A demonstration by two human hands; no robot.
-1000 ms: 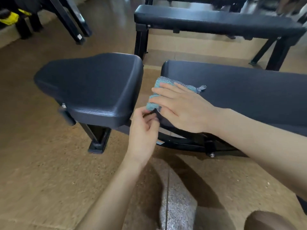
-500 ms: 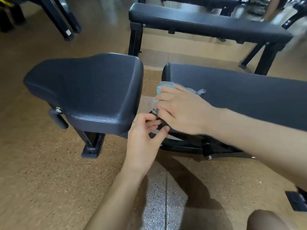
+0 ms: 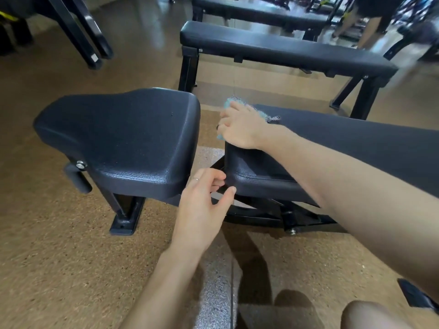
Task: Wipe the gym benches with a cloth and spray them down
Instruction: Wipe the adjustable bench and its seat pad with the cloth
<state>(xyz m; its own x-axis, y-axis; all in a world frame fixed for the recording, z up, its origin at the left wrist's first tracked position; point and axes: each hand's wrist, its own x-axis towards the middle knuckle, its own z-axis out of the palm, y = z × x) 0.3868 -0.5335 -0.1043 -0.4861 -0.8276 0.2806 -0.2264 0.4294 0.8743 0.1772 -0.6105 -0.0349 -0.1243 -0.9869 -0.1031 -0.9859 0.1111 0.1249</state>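
Note:
A black adjustable bench stands before me, its seat pad [image 3: 123, 136] on the left and its long back pad [image 3: 356, 138] on the right, with a gap between them. My right hand [image 3: 240, 129] grips a light blue cloth [image 3: 234, 100] at the far corner of the long pad's left end, fingers curled over the edge. The hand hides most of the cloth. My left hand [image 3: 202, 205] hovers at the near lower corner of that pad, by the gap, fingers loosely curled and holding nothing. No spray bottle is in view.
A flat black bench [image 3: 285, 49] stands just behind, with another beyond it. Black rack legs [image 3: 78, 32] stand on the floor at the upper left. A person [image 3: 365, 17] walks at the far right. My knee [image 3: 370, 314] shows at the bottom right.
My right hand has slid the cloth from the near part of the pad's end to its far corner. My left hand has let go of the cloth's corner and dropped to the pad's lower edge.

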